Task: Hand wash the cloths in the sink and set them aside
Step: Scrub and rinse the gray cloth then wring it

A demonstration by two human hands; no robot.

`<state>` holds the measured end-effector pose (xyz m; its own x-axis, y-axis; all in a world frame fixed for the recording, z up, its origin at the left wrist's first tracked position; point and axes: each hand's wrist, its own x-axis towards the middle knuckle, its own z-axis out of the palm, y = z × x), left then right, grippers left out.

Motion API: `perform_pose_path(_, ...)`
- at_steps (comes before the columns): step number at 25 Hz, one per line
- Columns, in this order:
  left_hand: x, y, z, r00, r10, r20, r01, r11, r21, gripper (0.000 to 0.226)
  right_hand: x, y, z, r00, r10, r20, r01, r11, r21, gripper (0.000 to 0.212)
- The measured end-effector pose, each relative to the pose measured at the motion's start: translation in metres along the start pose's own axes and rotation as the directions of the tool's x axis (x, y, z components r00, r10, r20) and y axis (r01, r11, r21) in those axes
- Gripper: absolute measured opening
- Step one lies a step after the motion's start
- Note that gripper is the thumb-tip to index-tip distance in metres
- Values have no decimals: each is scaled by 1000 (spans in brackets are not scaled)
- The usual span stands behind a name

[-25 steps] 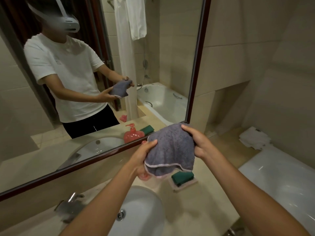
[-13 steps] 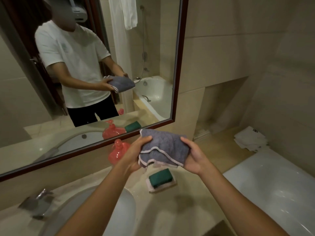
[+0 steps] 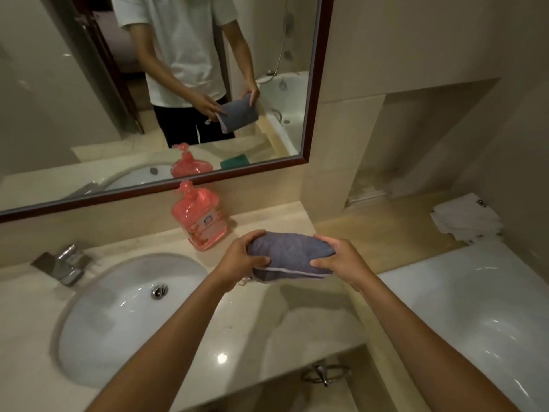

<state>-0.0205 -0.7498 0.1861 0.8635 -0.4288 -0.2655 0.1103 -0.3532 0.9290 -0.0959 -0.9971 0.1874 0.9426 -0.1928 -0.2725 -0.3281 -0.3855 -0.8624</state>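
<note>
A folded grey cloth (image 3: 289, 255) with a pale edge is held low over the marble counter (image 3: 312, 316), to the right of the white sink (image 3: 124, 316). My left hand (image 3: 242, 260) grips its left end, thumb on top. My right hand (image 3: 340, 260) grips its right end. The sink basin holds no cloth and its drain is visible. I cannot tell whether the cloth touches the counter.
A pink soap bottle (image 3: 202, 218) stands behind the cloth against the wall. A chrome tap (image 3: 64, 264) sits left of the sink. A white bathtub (image 3: 481, 316) lies to the right, with folded white towels (image 3: 466, 221) on the ledge beyond. A mirror (image 3: 154, 93) spans the wall.
The cloth has gone from hanging open at chest height to a folded bundle lowered near the counter. The green sponge seen earlier is now hidden behind the cloth and hands.
</note>
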Motion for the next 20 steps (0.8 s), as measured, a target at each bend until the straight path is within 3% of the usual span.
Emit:
perform_pose_path(2, 0, -17, 8, 998, 5, -66, 5, 986, 164, 60, 4, 9, 7, 999, 22, -31, -26, 990, -138, 42)
perform_pose_path(4, 1, -34, 15, 993, 36, -115, 0, 952, 306, 33, 11, 18, 14, 999, 53, 3, -50, 963, -264, 13)
perform_pose_path(6, 3, -52, 17, 988, 54, -143, 1, 932, 362, 13, 19, 27, 19, 993, 92, 70, -63, 938, -341, 17)
perform_pose_path(8, 5, -70, 15, 990, 4, -140, 33, 965, 259, 18, 27, 38, 24, 986, 119, 115, -78, 947, -312, 25)
perform_pose_path(11, 2, -94, 16, 977, -197, -78, 187, 975, -116, 20, 37, 55, 39, 956, 252, 149, -266, 960, 83, 7)
perform_pose_path(14, 4, -122, 30, 940, -295, -172, 249, 937, -244, 17, 50, 80, 67, 919, 380, 102, -394, 897, 201, 31)
perform_pose_path(18, 6, -163, 45, 880, -377, -288, 341, 925, -168, 34, 56, 114, 102, 928, 372, -15, -372, 928, -13, 54)
perform_pose_path(20, 4, -182, 48, 879, -376, -294, 386, 922, -24, 40, 57, 131, 111, 939, 340, -46, -343, 928, -145, 57)
